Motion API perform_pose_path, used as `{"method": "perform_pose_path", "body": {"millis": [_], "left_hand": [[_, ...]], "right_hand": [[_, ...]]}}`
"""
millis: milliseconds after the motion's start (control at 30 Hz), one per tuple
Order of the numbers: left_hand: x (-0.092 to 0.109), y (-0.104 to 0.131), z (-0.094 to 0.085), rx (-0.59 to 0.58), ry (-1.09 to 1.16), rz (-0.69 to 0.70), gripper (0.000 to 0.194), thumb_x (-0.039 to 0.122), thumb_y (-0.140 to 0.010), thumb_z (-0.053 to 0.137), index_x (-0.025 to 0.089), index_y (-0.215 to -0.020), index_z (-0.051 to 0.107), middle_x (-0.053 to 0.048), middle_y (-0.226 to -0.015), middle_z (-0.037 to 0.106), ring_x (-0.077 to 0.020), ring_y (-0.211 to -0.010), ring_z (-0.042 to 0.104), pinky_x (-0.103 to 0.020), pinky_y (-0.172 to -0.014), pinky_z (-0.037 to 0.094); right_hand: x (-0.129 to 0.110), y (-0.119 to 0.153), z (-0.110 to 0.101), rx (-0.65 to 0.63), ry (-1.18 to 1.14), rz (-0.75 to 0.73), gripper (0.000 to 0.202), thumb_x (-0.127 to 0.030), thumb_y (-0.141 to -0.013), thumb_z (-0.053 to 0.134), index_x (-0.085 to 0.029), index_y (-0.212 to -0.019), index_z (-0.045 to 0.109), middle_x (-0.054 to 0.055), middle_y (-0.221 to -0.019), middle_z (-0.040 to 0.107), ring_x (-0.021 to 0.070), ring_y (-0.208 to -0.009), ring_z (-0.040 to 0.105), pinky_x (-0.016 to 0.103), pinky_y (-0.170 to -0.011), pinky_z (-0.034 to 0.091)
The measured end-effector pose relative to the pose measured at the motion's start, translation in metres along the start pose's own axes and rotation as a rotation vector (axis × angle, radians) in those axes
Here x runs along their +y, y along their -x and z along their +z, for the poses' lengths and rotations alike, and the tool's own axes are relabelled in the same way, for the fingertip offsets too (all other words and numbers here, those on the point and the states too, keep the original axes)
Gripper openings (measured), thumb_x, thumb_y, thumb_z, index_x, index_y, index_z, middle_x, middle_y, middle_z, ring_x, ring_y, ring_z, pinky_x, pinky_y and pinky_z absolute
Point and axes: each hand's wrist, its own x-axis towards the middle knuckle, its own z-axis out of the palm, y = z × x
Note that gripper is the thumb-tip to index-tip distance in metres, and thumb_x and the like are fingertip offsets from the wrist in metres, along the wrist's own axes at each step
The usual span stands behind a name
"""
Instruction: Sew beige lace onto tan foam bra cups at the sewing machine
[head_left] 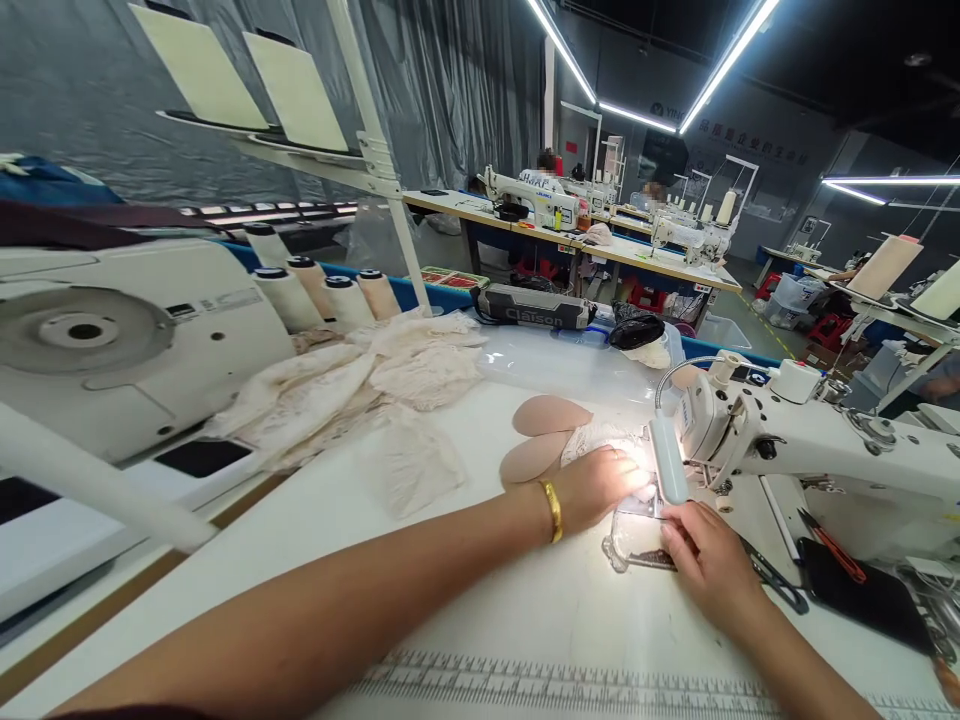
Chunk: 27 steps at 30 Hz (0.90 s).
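Observation:
A white sewing machine (847,440) stands at the right, its small lamp (666,460) lighting the needle area. Left of the lamp, my left hand (600,487), below a gold bracelet (553,510), presses on pale lace fabric (600,437); its fingertips are lost in glare. Beige cups (534,455) lie beside the lace. My right hand (705,555) is at the near side of the needle plate, thumb and forefinger close together; anything between them is too small to tell. The needle is hidden.
Cream lace (420,380) is heaped at the left, before several thread cones (349,300). A ruler strip (555,685) runs along the near edge. Dark scissors (776,575) and a black tray (862,595) with orange-handled tweezers (836,550) lie right. Other machines stand beyond.

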Motion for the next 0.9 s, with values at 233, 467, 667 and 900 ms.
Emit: {"method": "perform_pose_path", "body": {"millis": [233, 467, 667, 900], "left_hand": [[0.097, 0.077, -0.018, -0.030, 1.047, -0.397, 0.031, 0.043, -0.093, 0.070, 0.020, -0.113, 0.067, -0.009, -0.107, 0.075, -0.0222, -0.094, 0.071, -0.034, -0.084, 0.058], [0.107, 0.065, -0.025, 0.627, 1.906, -1.170, 0.040, 0.044, -0.082, 0.084, 0.014, -0.103, 0.069, -0.011, -0.106, 0.074, -0.0216, -0.096, 0.071, -0.029, -0.088, 0.057], [0.094, 0.054, -0.031, 1.003, 2.014, -1.377, 0.005, 0.016, -0.091, 0.073, 0.011, -0.092, 0.071, -0.008, -0.092, 0.076, -0.0162, -0.077, 0.071, -0.027, -0.074, 0.059], [0.104, 0.053, -0.034, 0.859, 2.039, -1.141, 0.026, 0.025, -0.078, 0.088, 0.006, -0.092, 0.076, -0.014, -0.094, 0.077, -0.0239, -0.088, 0.073, -0.030, -0.082, 0.059]], "right_hand": [[-0.050, 0.005, 0.022, 0.026, -0.862, 0.470, 0.043, -0.049, -0.090, 0.068, -0.026, -0.119, 0.046, -0.006, -0.071, 0.061, 0.0164, -0.065, 0.059, 0.028, -0.064, 0.048], [-0.079, 0.044, 0.049, 0.213, -0.911, 0.468, 0.057, -0.055, -0.084, 0.077, -0.028, -0.128, 0.053, -0.004, -0.075, 0.059, 0.0164, -0.067, 0.057, 0.028, -0.063, 0.047], [-0.079, 0.060, 0.060, 0.359, -0.854, 0.463, 0.051, -0.055, -0.086, 0.076, -0.027, -0.124, 0.057, -0.004, -0.073, 0.054, 0.0150, -0.063, 0.053, 0.026, -0.060, 0.043], [-0.071, 0.063, 0.068, 0.355, -0.835, 0.403, 0.053, -0.054, -0.087, 0.075, -0.027, -0.128, 0.056, -0.005, -0.070, 0.052, 0.0145, -0.060, 0.051, 0.025, -0.059, 0.042]]}}
